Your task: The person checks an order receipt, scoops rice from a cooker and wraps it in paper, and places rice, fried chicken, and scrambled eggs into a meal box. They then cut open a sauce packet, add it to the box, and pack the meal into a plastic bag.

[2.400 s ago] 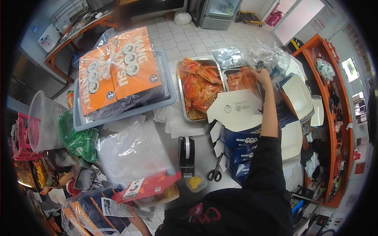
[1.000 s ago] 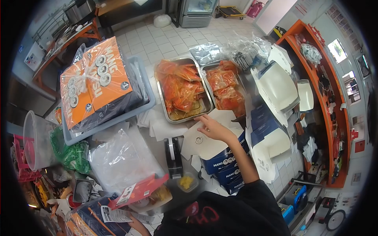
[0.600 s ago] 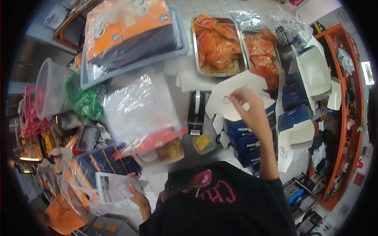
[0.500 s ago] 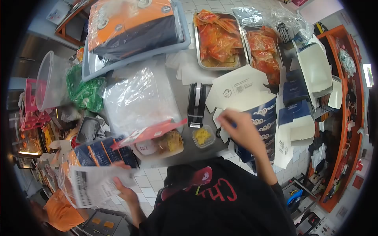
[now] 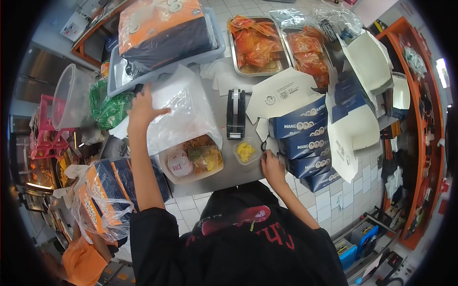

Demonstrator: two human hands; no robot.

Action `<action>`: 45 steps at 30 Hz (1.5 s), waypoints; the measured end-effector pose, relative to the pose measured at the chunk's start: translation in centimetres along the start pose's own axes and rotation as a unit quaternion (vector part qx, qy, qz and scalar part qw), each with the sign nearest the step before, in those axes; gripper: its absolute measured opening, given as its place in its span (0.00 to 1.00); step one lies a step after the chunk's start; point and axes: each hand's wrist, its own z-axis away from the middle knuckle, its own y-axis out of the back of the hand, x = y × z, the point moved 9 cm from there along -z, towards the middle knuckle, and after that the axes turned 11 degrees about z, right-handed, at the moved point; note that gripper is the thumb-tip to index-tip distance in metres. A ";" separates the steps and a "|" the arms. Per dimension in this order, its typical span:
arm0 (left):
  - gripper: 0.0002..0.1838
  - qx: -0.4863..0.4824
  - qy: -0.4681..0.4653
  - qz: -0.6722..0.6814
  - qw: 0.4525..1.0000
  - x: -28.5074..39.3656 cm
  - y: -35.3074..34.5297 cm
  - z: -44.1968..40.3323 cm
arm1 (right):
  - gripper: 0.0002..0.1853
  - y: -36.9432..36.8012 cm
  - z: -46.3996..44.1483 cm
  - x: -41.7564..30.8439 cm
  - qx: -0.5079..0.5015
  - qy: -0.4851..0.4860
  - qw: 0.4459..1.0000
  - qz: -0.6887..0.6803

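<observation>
My left hand [image 5: 145,110] is open, fingers spread, over the left side of a stack of clear plastic bags [image 5: 179,105]. Below the bags, a food box [image 5: 193,177] holds a round pack marked RICE [image 5: 179,164] and bagged food. My right hand [image 5: 273,168] is closed at the table's front edge, at the dark handle of the scissors [image 5: 264,146]; their blades are hidden. Between the hands sit a small tub of yellow pieces [image 5: 245,151] and a black tape dispenser [image 5: 236,114]. Blue boxes [image 5: 305,145] are stacked right of my right hand.
Two metal trays [image 5: 260,74] of bagged orange food stand at the back. A blue tub [image 5: 164,71] with wrapped orange boxes is back left, near a green bag [image 5: 110,105]. Open white boxes [image 5: 367,62] line the right. A person in orange [image 5: 83,262] is at lower left.
My left hand has moved up from the lower left, off the printed paper, to the plastic bags. My right hand has come down from the blue boxes' flap. The red lid no longer shows over the food box.
</observation>
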 end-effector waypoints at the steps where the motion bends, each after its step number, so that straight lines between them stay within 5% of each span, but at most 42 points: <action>1: 0.58 -0.026 -0.002 -0.024 0.999 -0.1 -0.7 0.3 | 0.13 -0.3 0.3 0.3 0.010 -0.051 0.998 0.023; 6: 0.48 0.002 -0.058 -0.043 0.997 0.1 -1.5 1.6 | 0.13 -0.2 0.5 -0.1 0.020 -0.097 0.991 0.092; 8: 0.34 0.102 -0.117 0.080 0.985 2.1 0.8 4.2 | 0.13 0.0 0.4 -0.4 0.054 -0.077 0.989 0.115; 11: 0.21 0.110 -0.257 0.254 0.926 6.7 3.2 9.9 | 0.11 -1.1 0.1 0.3 0.055 -0.074 0.989 0.118; 16: 0.12 0.024 -0.290 0.388 0.875 10.0 0.9 16.5 | 0.08 0.4 3.0 -2.0 0.109 -0.023 0.989 0.096; 20: 0.09 -0.006 -0.359 0.382 0.852 10.7 -3.6 19.8 | 0.10 0.7 5.5 -2.7 0.110 -0.034 0.993 0.008; 22: 0.08 0.152 -0.429 0.288 0.842 10.7 -2.5 22.2 | 0.09 0.2 6.2 -0.7 0.093 -0.150 0.976 -0.130; 26: 0.08 0.121 -0.419 0.329 0.837 10.1 -3.6 22.3 | 0.11 0.9 5.8 0.0 0.164 -0.124 0.977 -0.060; 28: 0.09 0.112 -0.417 0.362 0.826 10.3 -3.6 21.4 | 0.14 -0.3 5.4 0.7 0.068 -0.155 0.985 -0.007; 30: 0.09 0.074 -0.387 0.396 0.830 11.3 -2.2 20.3 | 0.15 1.5 6.2 0.6 0.076 -0.142 0.986 0.030; 33: 0.08 0.052 -0.359 0.438 0.822 13.4 0.2 18.0 | 0.15 3.1 8.0 1.0 -0.101 -0.139 0.982 -0.079; 36: 0.07 0.092 -0.376 0.447 0.806 16.8 2.9 15.5 | 0.14 8.8 10.8 -0.3 -0.213 -0.189 0.910 -0.300; 38: 0.06 0.095 -0.361 0.501 0.781 19.4 3.9 13.0 | 0.12 13.9 10.7 -2.0 -0.249 -0.137 0.883 -0.373; 45: 0.07 0.083 -0.350 0.489 0.795 33.6 2.0 0.7 | 0.11 29.7 5.1 2.6 -0.032 -0.119 0.952 -0.279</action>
